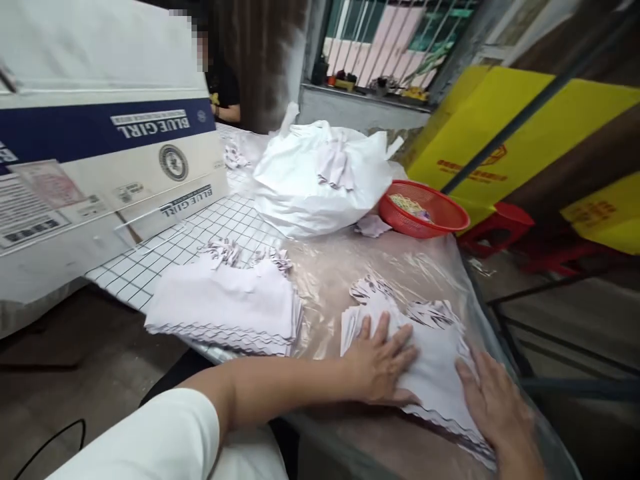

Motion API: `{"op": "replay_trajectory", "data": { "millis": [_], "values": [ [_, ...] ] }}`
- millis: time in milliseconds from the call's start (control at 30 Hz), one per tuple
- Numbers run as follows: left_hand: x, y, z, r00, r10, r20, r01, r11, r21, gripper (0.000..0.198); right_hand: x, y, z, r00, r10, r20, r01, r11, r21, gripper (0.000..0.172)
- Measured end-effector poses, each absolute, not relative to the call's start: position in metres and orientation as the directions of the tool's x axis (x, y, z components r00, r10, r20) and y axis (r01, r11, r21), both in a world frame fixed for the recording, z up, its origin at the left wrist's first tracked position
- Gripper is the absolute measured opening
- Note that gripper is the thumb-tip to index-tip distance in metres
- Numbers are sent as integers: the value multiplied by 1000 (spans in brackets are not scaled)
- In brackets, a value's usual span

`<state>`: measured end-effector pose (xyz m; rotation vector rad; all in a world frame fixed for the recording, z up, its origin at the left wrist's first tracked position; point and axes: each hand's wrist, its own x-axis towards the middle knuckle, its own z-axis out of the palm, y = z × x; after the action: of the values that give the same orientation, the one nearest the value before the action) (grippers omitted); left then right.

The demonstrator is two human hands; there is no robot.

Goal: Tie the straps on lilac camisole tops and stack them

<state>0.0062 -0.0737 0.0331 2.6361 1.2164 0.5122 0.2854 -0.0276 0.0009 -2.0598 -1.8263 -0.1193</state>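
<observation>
A stack of pale lilac cloth pieces [437,357] with scalloped lower edges lies on the plastic-covered table at the right. My left hand [384,363] rests palm down on its left part, fingers spread. At the stack's right edge is my right hand [495,397], its fingers apart and touching the cloth. A second stack of similar pieces [225,303] sits to the left, untouched by either hand. Both stacks have gathered, frilly bits along their far side.
Behind the stacks are a white plastic bag [300,180] with cloth on it and a red basket [425,210] holding small bands. A large cardboard box [100,147] stands at the left. Beyond it sits a person in black [227,93]. A red stool [500,230] is at the right.
</observation>
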Motion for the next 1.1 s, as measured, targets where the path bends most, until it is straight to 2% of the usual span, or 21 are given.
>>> {"op": "replay_trajectory", "data": {
  "millis": [100,167,233,300,367,433,500,600,700,800,900,1100],
  "values": [
    [-24,-97,34,638,710,299,664,-703,253,73,253,-44,25,168,881,443,969,-65,-238,89],
    [-59,-115,38,618,703,351,666,-706,242,63,215,-63,41,160,823,545,968,-23,-248,81],
    [-109,-130,45,528,745,407,714,-649,262,49,164,-82,52,127,829,544,948,59,-312,67],
    [-171,-142,51,303,848,435,824,-462,328,37,105,-96,54,62,881,468,880,173,-443,55],
    [-238,-155,51,-98,896,434,912,-93,399,32,46,-104,50,-44,933,357,789,252,-560,49],
    [-298,-171,46,-412,820,397,877,239,418,39,-2,-104,43,-123,947,296,731,288,-618,46],
    [-341,-188,36,-574,764,296,792,426,437,46,-34,-100,36,-172,947,272,714,310,-627,44],
    [-367,-207,23,-596,770,229,748,429,506,40,-51,-93,32,-191,952,239,730,301,-614,38],
    [-365,-211,21,-560,765,317,771,342,538,27,-47,-92,34,-185,960,210,763,275,-585,35],
    [-359,-209,29,-530,749,397,813,316,489,19,-45,-96,37,-214,955,206,779,294,-554,34],
    [-358,-209,34,-520,731,441,839,341,424,23,-49,-99,37,-204,960,190,772,277,-572,31],
    [-360,-209,32,-477,809,342,861,353,365,29,-57,-98,35,-172,973,151,818,227,-529,20]
  ]
}}
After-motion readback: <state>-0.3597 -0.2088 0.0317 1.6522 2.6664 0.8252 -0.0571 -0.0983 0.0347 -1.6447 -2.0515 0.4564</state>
